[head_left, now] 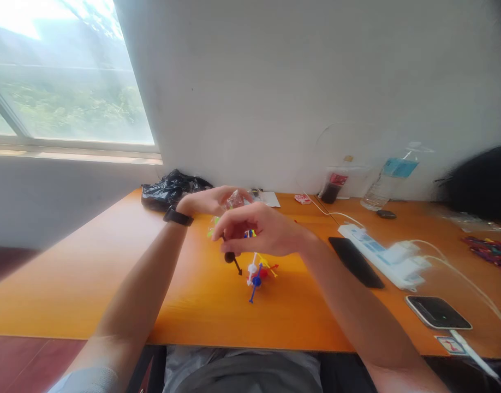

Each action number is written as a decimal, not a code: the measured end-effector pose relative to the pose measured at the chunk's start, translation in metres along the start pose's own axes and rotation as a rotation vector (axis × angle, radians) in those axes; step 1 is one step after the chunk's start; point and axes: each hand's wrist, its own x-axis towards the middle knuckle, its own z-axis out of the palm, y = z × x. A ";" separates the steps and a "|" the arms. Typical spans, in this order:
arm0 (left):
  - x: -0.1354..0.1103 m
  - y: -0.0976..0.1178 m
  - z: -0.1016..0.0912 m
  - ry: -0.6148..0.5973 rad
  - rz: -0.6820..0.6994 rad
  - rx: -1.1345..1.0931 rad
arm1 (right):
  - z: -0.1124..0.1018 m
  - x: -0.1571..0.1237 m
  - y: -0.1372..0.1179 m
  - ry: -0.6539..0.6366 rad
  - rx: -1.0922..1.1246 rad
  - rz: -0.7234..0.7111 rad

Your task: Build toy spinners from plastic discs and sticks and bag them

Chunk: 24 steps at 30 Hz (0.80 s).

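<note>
My right hand (258, 229) pinches a small black plastic stick with a ball in its middle and an arrow-shaped tip (230, 257) between thumb and fingers, above the table. Below it, similar pieces lie in a cluster: a white one (252, 269), a blue one (256, 281), a yellow one (264, 263) and a red one (270, 269). Behind the right hand, my left hand (212, 200), with a black band on its wrist, curls over a crinkled clear plastic bag (236, 200). My right hand hides part of the bag and some left fingers.
A black plastic bag (172, 188) lies at the back left of the wooden table (90, 273). To the right are a black phone-like slab (355, 262), a white power strip (377, 254) with plugs, a charging phone (439, 313) and a water bottle (377, 191).
</note>
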 end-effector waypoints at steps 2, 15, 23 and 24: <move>0.004 0.002 0.003 -0.079 0.004 0.020 | -0.006 -0.007 -0.013 0.134 0.038 -0.027; 0.013 0.006 0.018 -0.109 0.078 -0.032 | -0.052 -0.036 -0.038 0.759 -0.288 -0.143; 0.012 0.014 0.024 -0.076 0.059 -0.095 | -0.053 -0.043 -0.039 0.552 -0.443 -0.028; 0.012 0.015 0.024 -0.083 0.056 -0.097 | -0.053 -0.042 -0.039 0.540 -0.465 -0.018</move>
